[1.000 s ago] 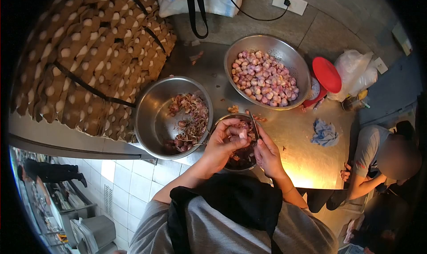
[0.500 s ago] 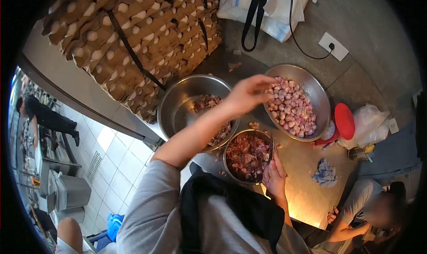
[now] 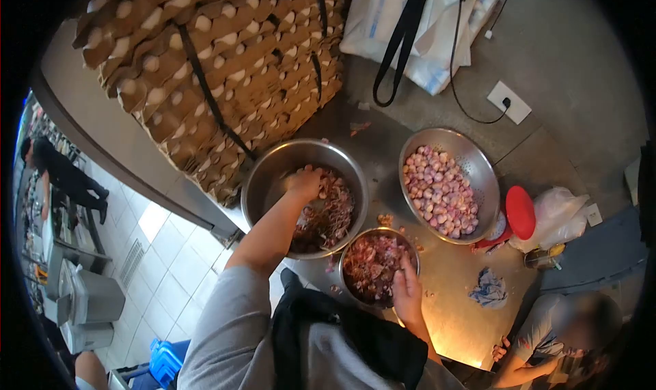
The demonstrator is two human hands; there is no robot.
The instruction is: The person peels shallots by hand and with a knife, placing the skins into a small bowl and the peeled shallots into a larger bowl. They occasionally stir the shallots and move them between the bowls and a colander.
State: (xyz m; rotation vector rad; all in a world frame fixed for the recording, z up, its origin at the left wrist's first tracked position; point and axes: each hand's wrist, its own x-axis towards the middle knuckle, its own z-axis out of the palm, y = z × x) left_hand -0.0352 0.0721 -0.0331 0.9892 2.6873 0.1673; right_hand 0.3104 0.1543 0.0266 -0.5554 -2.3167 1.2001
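Observation:
My left hand (image 3: 305,184) is down inside the large steel bowl (image 3: 251,185) at the left, fingers curled into the reddish-brown shallots and loose skins (image 3: 331,209). What it grips is hidden. My right hand (image 3: 408,289) is at the right rim of the small steel bowl (image 3: 345,282), its fingers reaching over the shallot skins (image 3: 369,260) in it. The knife seen in this hand a moment earlier is hard to make out now. Pinkish peeled shallots (image 3: 441,188) fill part of the perforated steel colander (image 3: 484,178) at the back right.
Stacked egg trays (image 3: 225,62) stand behind the large bowl. Skin scraps (image 3: 385,220) and a crumpled blue-white cloth (image 3: 489,289) lie on the steel table (image 3: 444,308). Right of the colander are a red lid (image 3: 521,212) and a plastic bag (image 3: 557,216). Another person (image 3: 547,335) sits at the lower right.
My left hand has moved from above the colander's left edge down into the large bowl. My right hand has tilted over the small bowl, and the upright knife blade no longer shows clearly.

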